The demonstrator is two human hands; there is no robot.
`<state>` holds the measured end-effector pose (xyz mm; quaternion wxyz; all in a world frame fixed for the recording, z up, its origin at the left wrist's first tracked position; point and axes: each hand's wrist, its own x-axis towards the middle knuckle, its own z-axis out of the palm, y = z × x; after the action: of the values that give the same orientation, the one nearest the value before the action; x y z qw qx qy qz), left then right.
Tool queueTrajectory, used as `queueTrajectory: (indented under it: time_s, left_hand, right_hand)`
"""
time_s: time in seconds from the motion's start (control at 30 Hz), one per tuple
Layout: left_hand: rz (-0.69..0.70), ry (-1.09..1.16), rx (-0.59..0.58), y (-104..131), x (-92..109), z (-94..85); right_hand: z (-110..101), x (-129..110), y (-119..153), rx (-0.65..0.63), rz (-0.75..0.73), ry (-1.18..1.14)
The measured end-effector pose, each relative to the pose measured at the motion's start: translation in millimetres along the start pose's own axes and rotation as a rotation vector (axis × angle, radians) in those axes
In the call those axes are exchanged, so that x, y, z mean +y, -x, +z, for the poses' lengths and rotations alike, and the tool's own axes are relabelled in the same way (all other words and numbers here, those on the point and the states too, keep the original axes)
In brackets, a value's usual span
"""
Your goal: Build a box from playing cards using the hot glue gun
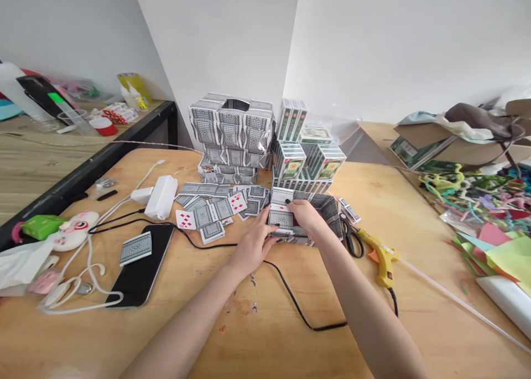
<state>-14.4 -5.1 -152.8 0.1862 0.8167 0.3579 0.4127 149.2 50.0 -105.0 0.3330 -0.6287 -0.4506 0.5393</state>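
Your open box of grey-patterned paper playing cards (331, 212) runs lengthwise left to right. Your left hand (254, 245) spreads its fingers at its left end; your right hand (306, 217) bends over the near side. Between their fingertips lies the flat grey-backed card panel (281, 220), perhaps inside the rim. With fingers partly hidden, I cannot tell whether either hand grips.

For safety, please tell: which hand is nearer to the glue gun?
Right. The right hand is left of the glue gun, at the card box; the left hand is farther left.
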Motion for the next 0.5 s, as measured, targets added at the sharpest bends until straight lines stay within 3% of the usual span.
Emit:
queueTrajectory:
  time_s: [0.23,0.5]
  left_hand:
    - [-0.048,-0.034,0.01,-0.1,3.2,1.3]
    - [-0.115,0.084,0.142,-13.8,2.4,-1.5]
  right_hand:
    - [0.4,-4.0,-11.5,-0.046,0.073,-0.185]
    - [2.3,-9.3,-3.2,-0.151,0.076,-0.36]
